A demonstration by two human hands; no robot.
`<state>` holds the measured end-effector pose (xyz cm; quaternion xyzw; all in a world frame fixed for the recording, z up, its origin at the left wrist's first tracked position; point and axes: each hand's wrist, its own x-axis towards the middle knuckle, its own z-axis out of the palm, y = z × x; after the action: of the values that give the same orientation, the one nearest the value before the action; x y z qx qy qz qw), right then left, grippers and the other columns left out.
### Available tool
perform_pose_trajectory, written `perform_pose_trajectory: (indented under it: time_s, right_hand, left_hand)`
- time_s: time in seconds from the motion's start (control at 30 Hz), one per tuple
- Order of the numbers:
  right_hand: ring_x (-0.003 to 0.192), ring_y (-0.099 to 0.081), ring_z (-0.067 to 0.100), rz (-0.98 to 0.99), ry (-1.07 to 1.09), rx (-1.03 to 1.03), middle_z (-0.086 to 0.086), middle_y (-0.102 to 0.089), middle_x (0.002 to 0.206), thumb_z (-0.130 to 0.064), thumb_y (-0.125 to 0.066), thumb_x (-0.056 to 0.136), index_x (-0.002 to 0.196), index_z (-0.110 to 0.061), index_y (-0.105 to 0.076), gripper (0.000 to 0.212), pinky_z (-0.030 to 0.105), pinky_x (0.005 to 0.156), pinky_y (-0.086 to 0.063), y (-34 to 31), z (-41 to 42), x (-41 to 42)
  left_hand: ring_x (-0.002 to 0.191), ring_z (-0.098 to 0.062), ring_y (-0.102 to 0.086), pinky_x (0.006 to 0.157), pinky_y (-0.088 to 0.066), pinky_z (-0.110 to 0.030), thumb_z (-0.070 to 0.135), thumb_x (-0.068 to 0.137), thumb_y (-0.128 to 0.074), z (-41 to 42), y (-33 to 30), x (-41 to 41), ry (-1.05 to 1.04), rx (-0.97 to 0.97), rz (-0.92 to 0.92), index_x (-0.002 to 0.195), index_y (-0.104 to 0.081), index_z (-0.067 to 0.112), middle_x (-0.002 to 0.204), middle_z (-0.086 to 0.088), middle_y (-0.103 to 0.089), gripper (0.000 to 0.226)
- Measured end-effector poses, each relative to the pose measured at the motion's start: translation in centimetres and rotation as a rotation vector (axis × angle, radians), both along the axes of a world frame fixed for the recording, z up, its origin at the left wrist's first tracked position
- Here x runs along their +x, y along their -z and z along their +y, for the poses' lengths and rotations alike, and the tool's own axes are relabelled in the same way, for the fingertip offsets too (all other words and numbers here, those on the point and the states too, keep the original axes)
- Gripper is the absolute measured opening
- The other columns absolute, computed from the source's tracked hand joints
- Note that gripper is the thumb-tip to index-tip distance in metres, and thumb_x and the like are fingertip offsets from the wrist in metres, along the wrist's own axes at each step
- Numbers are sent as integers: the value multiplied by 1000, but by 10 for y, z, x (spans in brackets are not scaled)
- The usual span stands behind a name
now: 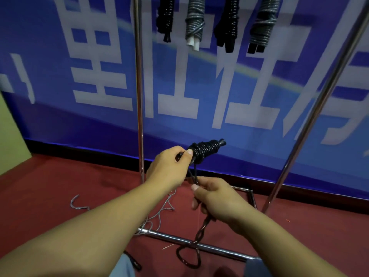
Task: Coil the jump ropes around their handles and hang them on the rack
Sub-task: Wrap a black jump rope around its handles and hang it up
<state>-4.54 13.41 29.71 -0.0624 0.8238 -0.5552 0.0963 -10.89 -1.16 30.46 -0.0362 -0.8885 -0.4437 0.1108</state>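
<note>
The left hand [169,164] grips the black handles [205,149], already wound with rope, held in front of the rack [139,96]. The right hand [217,200] pinches the loose black rope [196,236], whose tail hangs to the floor. The rope looks light, limp and slippery, so I would hold it close to the coil.

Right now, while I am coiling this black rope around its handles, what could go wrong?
1. The black rope's tail hangs from your right hand across the rack's base bar; it may snag there as you wind.
2. Your left hand holds only the near end of the coiled handles, so the wraps might loosen if tension drops.
3. A loose grey rope lies on the floor at the rack's foot; the two could tangle.
</note>
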Motion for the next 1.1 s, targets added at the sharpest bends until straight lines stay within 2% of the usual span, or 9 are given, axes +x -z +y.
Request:
perform_pose_trajectory:
  time_s: [0.13, 0.23, 0.37, 0.47, 0.6, 0.7, 0.77, 0.9, 1.1]
  right_hand:
    - [56, -45, 15, 57, 13, 126, -5, -67, 64, -17, -53, 101, 103, -19, -69, 16, 25, 53, -37, 6, -1, 0]
    - [51, -49, -3, 197, 18, 273, -8, -63, 66, -16, -56, 99, 95, -25, -67, 15, 14, 56, -37, 6, -3, 2]
    - [66, -53, -5, 364, 24, 415, -18, -58, 68, -16, -58, 96, 94, -29, -64, 14, 9, 62, -37, 5, -3, 1]
    - [68, -53, -8, 369, 20, 415, -25, -56, 65, -16, -59, 96, 95, -36, -63, 20, 6, 64, -35, 5, -2, -1]
    - [64, -55, -12, 262, 4, 357, -34, -57, 64, -16, -58, 96, 119, -40, -66, 34, 7, 66, -43, 5, 0, 1]
    - [68, -59, 1, 135, 34, 234, -35, -59, 64, -14, -58, 95, 118, -51, -64, 44, 39, 79, -60, 8, -5, 3]
    - [64, -57, 4, 89, 65, 180, -28, -61, 63, -12, -58, 94, 114, -49, -67, 43, 47, 77, -61, 10, -10, 3]
    - [45, -48, 4, -24, 69, 107, -3, -57, 75, -13, -56, 99, 100, -30, -69, 21, 29, 48, -54, 5, -15, 9]
    - [58, -44, 20, -17, 122, 71, -1, -58, 70, -22, -57, 101, 94, -8, -70, 20, 27, 45, -37, -4, -3, 8]
  left_hand:
    - [67, -20, -65, 59, -50, -34, 53, 97, -48, -1, 1, -1, -5, -105, -18, 79, -62, 27, 67, 4, -65, 34]
    - [59, -24, -70, 63, -61, -41, 39, 100, -53, -3, 3, -3, 39, 105, -66, 81, -64, 17, 66, -4, -70, 31]
    - [58, -24, -71, 64, -63, -38, 29, 102, -54, -2, 6, -4, 73, 358, -141, 88, -64, 8, 70, -10, -69, 27]
    - [58, -16, -69, 58, -59, -29, 27, 104, -52, 0, 5, -6, 117, 552, -237, 87, -62, 7, 77, -12, -67, 28]
    - [59, -17, -69, 59, -61, -28, 25, 104, -51, 0, 4, -5, 88, 639, -275, 89, -62, 4, 78, -14, -66, 28]
    - [64, -23, -73, 68, -63, -41, 27, 103, -54, -1, 9, -9, 16, 491, -175, 88, -64, 6, 75, -13, -70, 27]
    - [66, -26, -73, 70, -62, -45, 32, 100, -56, -3, 14, -13, -15, 253, -66, 87, -65, 13, 70, -9, -72, 25]
    - [75, -25, -70, 72, -56, -42, 42, 98, -54, -12, 21, -22, -49, -137, 40, 88, -62, 20, 75, -3, -71, 26]
    - [77, -25, -70, 77, -55, -43, 42, 99, -53, -27, 24, -29, 12, -311, 29, 94, -61, 22, 75, -4, -69, 22]
